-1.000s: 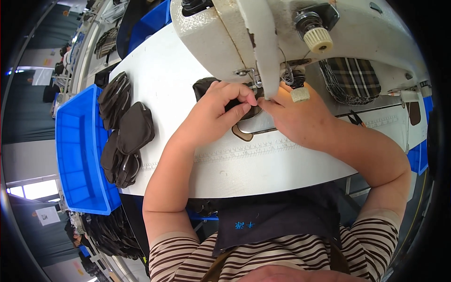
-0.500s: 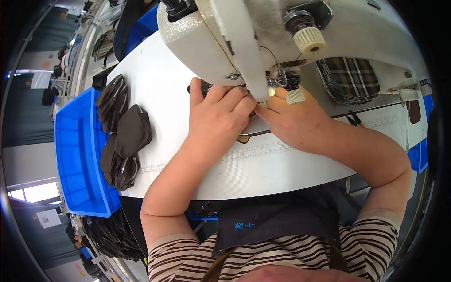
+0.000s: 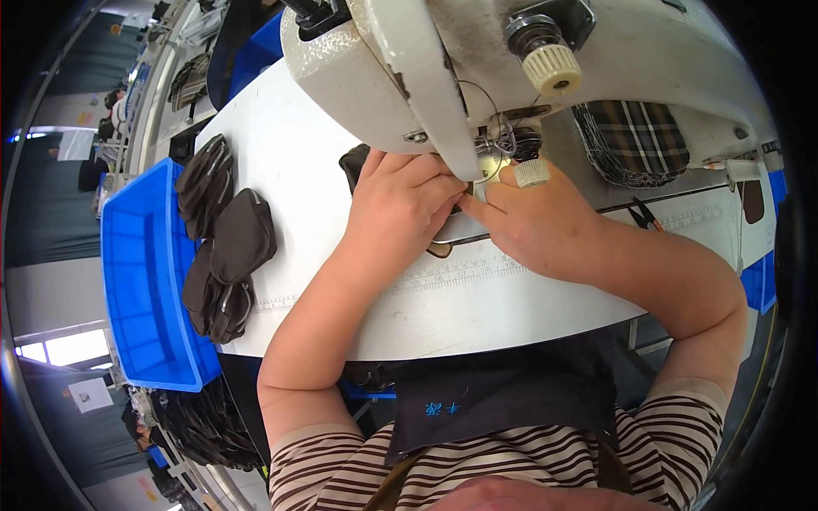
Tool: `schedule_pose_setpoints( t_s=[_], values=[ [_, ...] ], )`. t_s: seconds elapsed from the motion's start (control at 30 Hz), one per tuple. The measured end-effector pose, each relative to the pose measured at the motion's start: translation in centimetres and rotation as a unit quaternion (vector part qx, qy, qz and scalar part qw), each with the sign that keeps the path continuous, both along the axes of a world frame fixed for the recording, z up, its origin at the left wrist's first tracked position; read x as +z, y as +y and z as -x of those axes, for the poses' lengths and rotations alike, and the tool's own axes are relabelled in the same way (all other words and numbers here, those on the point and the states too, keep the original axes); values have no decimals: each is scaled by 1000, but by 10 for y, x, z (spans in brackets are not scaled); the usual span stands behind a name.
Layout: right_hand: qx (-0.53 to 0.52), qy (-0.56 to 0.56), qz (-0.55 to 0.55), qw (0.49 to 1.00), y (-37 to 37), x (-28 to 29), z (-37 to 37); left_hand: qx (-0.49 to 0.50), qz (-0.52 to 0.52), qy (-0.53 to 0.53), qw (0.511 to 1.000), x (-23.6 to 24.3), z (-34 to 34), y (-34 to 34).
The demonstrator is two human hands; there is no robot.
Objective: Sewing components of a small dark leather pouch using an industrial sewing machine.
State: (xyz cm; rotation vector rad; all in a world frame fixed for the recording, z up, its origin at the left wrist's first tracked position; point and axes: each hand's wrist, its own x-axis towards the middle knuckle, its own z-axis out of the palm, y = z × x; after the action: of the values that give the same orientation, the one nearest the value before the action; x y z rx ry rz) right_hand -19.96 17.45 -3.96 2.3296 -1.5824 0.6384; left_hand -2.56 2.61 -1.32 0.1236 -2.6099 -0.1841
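Note:
Under the head of a white sewing machine [image 3: 383,94], my two hands meet close to the needle area. My left hand [image 3: 399,204] is closed on a dark fabric piece [image 3: 353,167], whose edge pokes out at the far left of the fingers. My right hand [image 3: 545,217] has its fingertips pinched at the same piece, its index finger touching my left fingertips. Most of the fabric is hidden by my hands and the machine. A pale tension knob [image 3: 532,173] stands in front of my right fingers.
Several dark zippered pouches [image 3: 244,237] lie at the left, beside a blue bin [image 3: 149,281]. To the right is a stack of plaid fabric pieces [image 3: 635,145], with thread snips [image 3: 645,215] nearer me. A printed ruler strip [image 3: 460,274] runs along the white table [image 3: 477,319].
The outer finger of my left hand, stretched apart before, now lies beside the others. More dark fabric shows left of that hand. My right hand stays almost in place.

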Motion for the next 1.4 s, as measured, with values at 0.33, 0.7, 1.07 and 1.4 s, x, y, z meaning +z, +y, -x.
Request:
schedule_pose_setpoints(
  t_s=[0.33, 0.7, 1.07, 1.4],
  values=[
    [17, -3, -74, 997, 3, 5, 1, -19, -93, -40, 995, -2, -1, -1],
    [22, 10, -72, 997, 6, 7, 0, -18, -87, -52, 995, 1, 0, 2],
    [-16, 10, -78, 997, 3, 5, 1, 10, -85, -40, 996, -5, 4, -1],
    [13, -5, -55, 998, 3, 2, 0, -2, -121, -50, 991, -1, 3, -1]
  ],
)
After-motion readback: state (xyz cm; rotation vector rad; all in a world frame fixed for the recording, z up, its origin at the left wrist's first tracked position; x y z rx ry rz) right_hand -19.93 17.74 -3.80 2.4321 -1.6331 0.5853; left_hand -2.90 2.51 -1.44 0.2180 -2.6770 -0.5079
